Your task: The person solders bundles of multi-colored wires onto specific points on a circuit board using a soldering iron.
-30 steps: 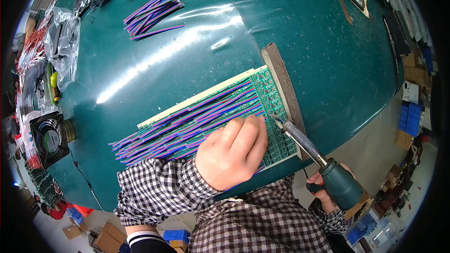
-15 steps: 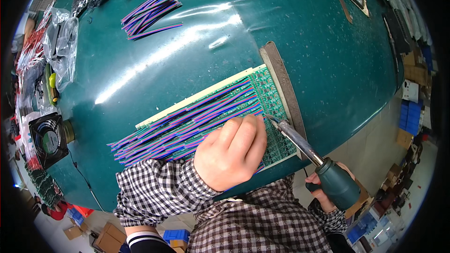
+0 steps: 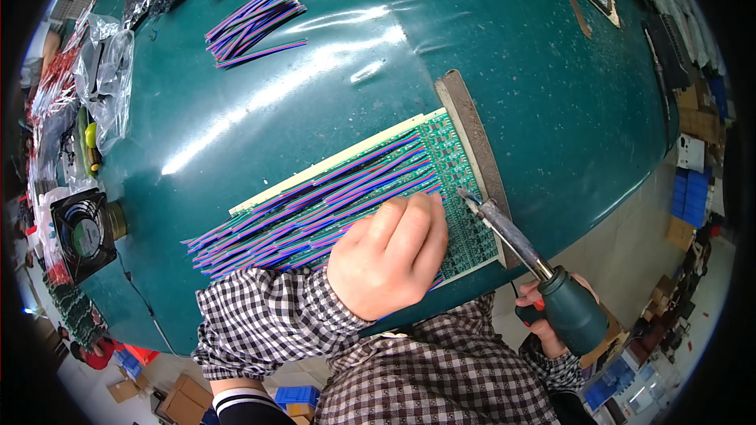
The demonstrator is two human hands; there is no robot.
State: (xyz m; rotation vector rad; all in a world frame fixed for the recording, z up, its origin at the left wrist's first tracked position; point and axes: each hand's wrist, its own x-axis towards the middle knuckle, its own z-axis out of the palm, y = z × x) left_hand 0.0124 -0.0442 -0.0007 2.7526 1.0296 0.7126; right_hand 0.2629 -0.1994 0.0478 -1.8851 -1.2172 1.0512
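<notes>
Gripping the soldering iron (image 3: 579, 313) in my right hand (image 3: 542, 327), I curl my left hand (image 3: 388, 256) over the green board (image 3: 450, 151) on the surface (image 3: 559, 126); I can't tell what it pinches. Many wires (image 3: 315, 210) lie there in rows; a loose pile (image 3: 250, 22) is left.

hands: 2 are showing, left hand (image 3: 387, 256) and right hand (image 3: 549, 337) | soldering iron (image 3: 520, 244): 1 is pointing over the panel | circuit-board panel (image 3: 452, 159): 1 is lying toward the surface's (image 3: 551, 126) near edge | brown bar (image 3: 477, 138): 1 is flanking its right edge | fan (image 3: 83, 234): 1 is standing at the surface's left edge | wire pile (image 3: 256, 20): 1 is lying toward the far-left corner | lone wire strip (image 3: 262, 53): 1 is lying just beside
</notes>
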